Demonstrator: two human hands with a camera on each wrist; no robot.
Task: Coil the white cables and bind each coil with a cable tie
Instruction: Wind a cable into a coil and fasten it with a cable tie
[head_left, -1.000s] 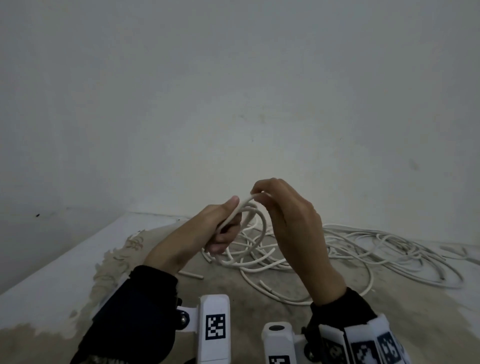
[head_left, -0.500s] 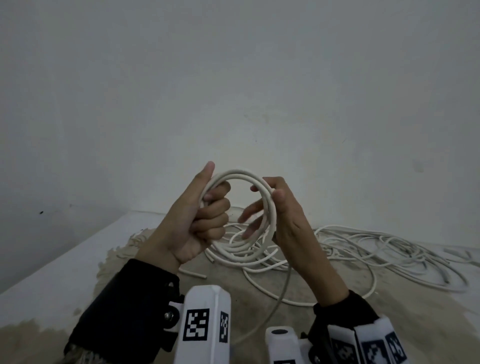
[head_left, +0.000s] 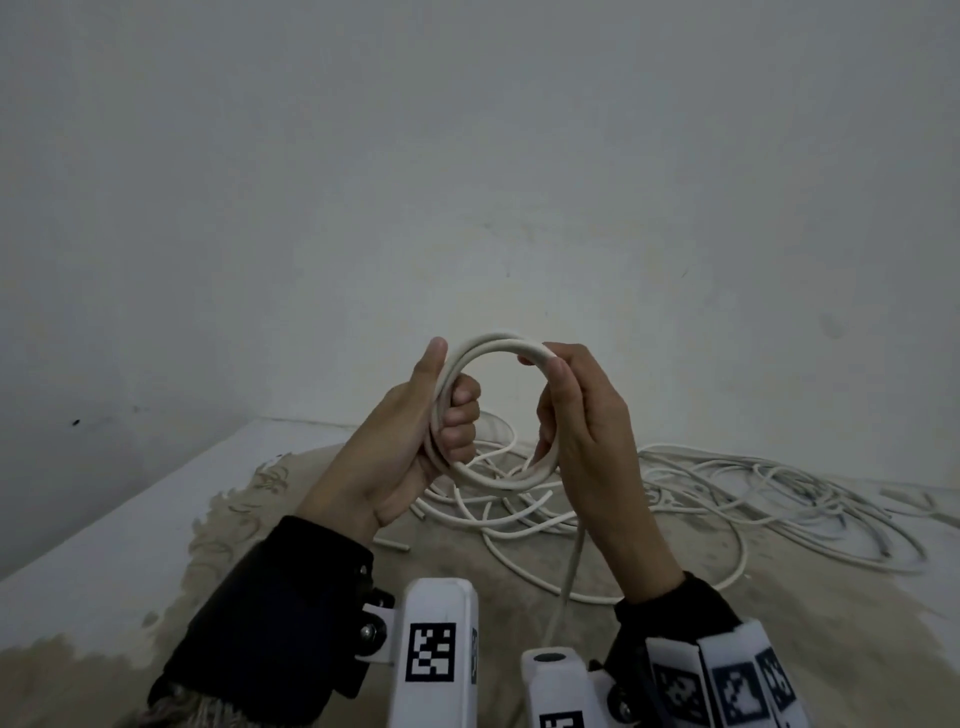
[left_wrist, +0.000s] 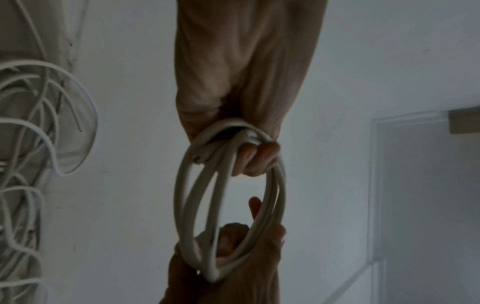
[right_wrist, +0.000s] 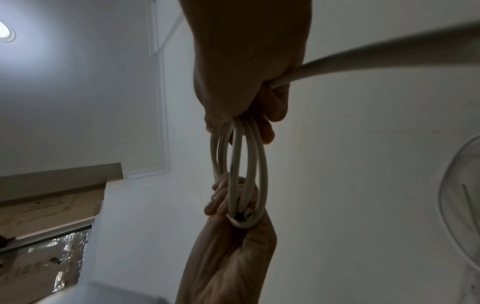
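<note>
Above the stained surface (head_left: 322, 582), a white cable coil (head_left: 491, 348) was gripped by curled fingers (head_left: 460, 410) of left hand (head_left: 410, 441) and right hand (head_left: 587, 431).

A bare, unfurnished room — more a plain indoor work corner than a kitchen or lab. A blank off-white wall (head_left: 467, 156) fills most of the head view, scuffed with a few dark specks. At the foot of that wall lies a worn beige rug (head_left: 519, 571) on a white surface, with loose white cables (head_left: 753, 483) strewn across it. Above the wall, the right wrist view shows a ceiling with a round recessed lamp (right_wrist: 5, 33) and a moulded panel frame (right_wrist: 162, 102) — house-like finishing, though what kind of building it is cannot be told.
</note>
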